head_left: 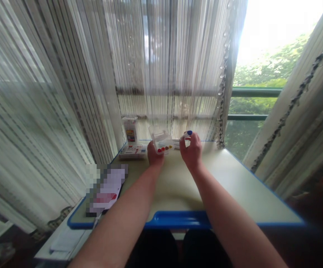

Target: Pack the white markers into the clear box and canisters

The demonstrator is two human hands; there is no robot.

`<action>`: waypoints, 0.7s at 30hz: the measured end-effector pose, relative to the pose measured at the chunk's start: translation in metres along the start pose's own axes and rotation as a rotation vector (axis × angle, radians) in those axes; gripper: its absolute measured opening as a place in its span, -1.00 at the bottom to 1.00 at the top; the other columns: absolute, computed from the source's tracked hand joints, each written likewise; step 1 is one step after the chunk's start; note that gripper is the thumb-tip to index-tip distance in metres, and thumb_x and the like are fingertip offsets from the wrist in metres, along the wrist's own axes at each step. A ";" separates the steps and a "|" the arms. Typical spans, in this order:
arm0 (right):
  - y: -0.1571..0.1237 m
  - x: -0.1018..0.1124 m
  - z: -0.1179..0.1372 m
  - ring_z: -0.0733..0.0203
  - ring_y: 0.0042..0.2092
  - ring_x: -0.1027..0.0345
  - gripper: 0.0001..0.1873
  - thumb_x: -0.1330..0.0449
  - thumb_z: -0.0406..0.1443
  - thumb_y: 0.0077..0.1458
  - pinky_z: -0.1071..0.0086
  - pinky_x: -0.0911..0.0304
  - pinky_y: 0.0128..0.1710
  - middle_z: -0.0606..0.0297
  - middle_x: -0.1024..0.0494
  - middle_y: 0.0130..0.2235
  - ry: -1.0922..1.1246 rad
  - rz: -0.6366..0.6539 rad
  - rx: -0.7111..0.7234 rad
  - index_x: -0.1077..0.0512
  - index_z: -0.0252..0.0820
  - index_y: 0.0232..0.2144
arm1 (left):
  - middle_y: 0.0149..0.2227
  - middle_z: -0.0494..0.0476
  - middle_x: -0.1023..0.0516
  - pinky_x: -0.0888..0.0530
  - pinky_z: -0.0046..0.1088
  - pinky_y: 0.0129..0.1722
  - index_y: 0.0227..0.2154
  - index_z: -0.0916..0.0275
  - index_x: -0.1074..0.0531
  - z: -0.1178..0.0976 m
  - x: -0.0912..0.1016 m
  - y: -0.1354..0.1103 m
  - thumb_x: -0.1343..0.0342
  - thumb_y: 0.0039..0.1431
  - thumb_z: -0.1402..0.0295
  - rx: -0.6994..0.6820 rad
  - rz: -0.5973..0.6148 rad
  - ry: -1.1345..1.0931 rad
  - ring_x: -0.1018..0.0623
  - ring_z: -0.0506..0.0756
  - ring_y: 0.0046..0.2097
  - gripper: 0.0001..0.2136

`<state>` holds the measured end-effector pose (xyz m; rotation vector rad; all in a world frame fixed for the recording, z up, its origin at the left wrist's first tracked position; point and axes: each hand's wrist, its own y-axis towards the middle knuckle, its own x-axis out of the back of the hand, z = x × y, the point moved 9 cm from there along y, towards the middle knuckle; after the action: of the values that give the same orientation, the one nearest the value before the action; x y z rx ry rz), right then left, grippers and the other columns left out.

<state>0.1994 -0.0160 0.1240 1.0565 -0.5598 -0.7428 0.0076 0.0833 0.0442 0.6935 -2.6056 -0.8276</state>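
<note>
My left hand (155, 153) is closed round a small clear plastic box (162, 140) with its lid up; several red, orange and yellow dots show along its lower part. My right hand (191, 149) is raised beside it, fingers pinched on a small white piece with a blue tip (188, 133). Both hands hover over the far part of a cream desk with a blue rim (178, 219). The box and the blue-tipped piece are a short gap apart.
A flat white tray of coloured pieces (133, 151) lies at the desk's far left, with an upright white carton (129, 129) behind it. A blurred-out paper (107, 190) lies on the desk's left side. Sheer striped curtains hang close behind; an open window with rails is at right.
</note>
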 end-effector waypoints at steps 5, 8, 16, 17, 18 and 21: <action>0.000 0.009 0.008 0.17 -0.21 -0.40 -0.85 0.00 -0.26 0.14 0.23 -0.36 -0.17 0.13 -0.49 -0.24 0.096 -0.047 -0.020 -0.31 -0.18 -0.28 | -0.29 0.18 -0.46 -0.44 -0.22 -0.16 -0.33 0.22 -0.32 -0.002 0.002 0.000 -0.15 -0.12 0.44 -0.027 -0.028 0.110 -0.49 0.18 -0.17 -0.77; -0.002 0.011 0.010 0.16 -0.19 -0.41 -0.83 0.00 -0.23 0.15 0.22 -0.35 -0.15 0.14 -0.49 -0.22 0.166 -0.049 -0.025 -0.29 -0.16 -0.23 | -0.29 0.15 -0.46 -0.45 -0.23 -0.18 -0.33 0.20 -0.32 -0.001 0.001 0.000 -0.13 -0.12 0.45 -0.035 -0.028 0.105 -0.49 0.17 -0.18 -0.78; -0.012 -0.002 0.034 0.19 -0.21 -0.41 -0.84 0.00 -0.25 0.15 0.26 -0.33 -0.17 0.16 -0.49 -0.24 0.168 0.048 0.099 -0.29 -0.15 -0.23 | -0.28 0.20 -0.46 -0.44 -0.23 -0.18 -0.30 0.22 -0.33 -0.005 0.003 -0.001 -0.12 -0.11 0.40 -0.025 -0.029 0.127 -0.49 0.21 -0.17 -0.76; -0.014 -0.006 0.036 0.19 -0.21 -0.40 -0.84 0.00 -0.25 0.15 0.26 -0.33 -0.17 0.16 -0.49 -0.24 0.154 0.076 0.120 -0.29 -0.15 -0.23 | -0.28 0.20 -0.46 -0.44 -0.23 -0.18 -0.29 0.22 -0.33 -0.005 0.004 -0.001 -0.12 -0.10 0.39 -0.017 -0.030 0.122 -0.49 0.21 -0.16 -0.76; -0.016 -0.009 0.038 0.18 -0.20 -0.40 -0.84 0.00 -0.25 0.15 0.26 -0.33 -0.17 0.16 -0.49 -0.24 0.140 0.101 0.139 -0.30 -0.15 -0.23 | -0.27 0.19 -0.46 -0.44 -0.24 -0.18 -0.29 0.21 -0.33 -0.005 0.004 -0.001 -0.12 -0.10 0.39 -0.010 -0.027 0.116 -0.49 0.20 -0.16 -0.76; -0.019 -0.018 0.042 0.15 -0.16 -0.36 -0.84 -0.01 -0.26 0.14 0.23 -0.30 -0.12 0.15 -0.51 -0.24 0.094 0.156 0.195 -0.32 -0.17 -0.23 | -0.27 0.17 -0.46 -0.44 -0.26 -0.20 -0.28 0.21 -0.32 -0.005 0.003 -0.002 -0.14 -0.09 0.37 0.009 -0.014 0.100 -0.49 0.19 -0.18 -0.76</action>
<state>0.1529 -0.0316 0.1217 1.2065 -0.6351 -0.5068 0.0082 0.0779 0.0474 0.7367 -2.5196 -0.7658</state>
